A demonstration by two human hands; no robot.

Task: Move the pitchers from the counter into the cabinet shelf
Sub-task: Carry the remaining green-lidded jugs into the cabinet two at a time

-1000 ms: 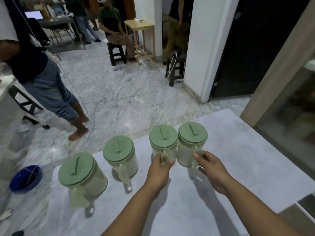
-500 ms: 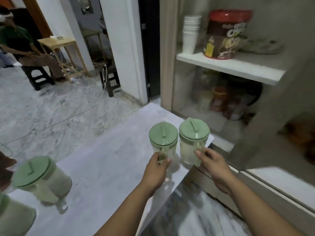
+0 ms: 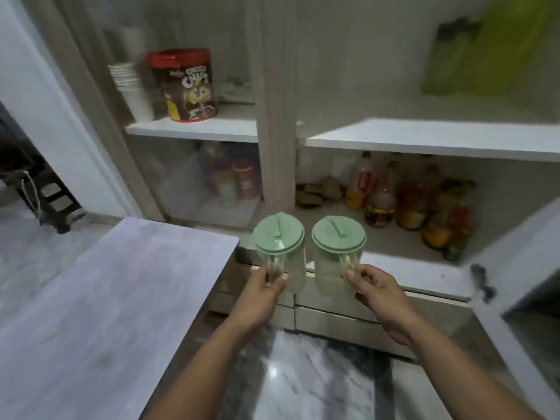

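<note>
Two translucent pale-green plastic pitchers with green round lids, left pitcher and right pitcher, were upright, side by side with a small gap, held in the air in front of the cabinet's lower shelf. Left hand and right hand each had fingers curled tight round a handle. Grey counter at 9 o'clock, bottles at 1 o'clock, brown cereal tub at 11 on the upper shelf
</note>
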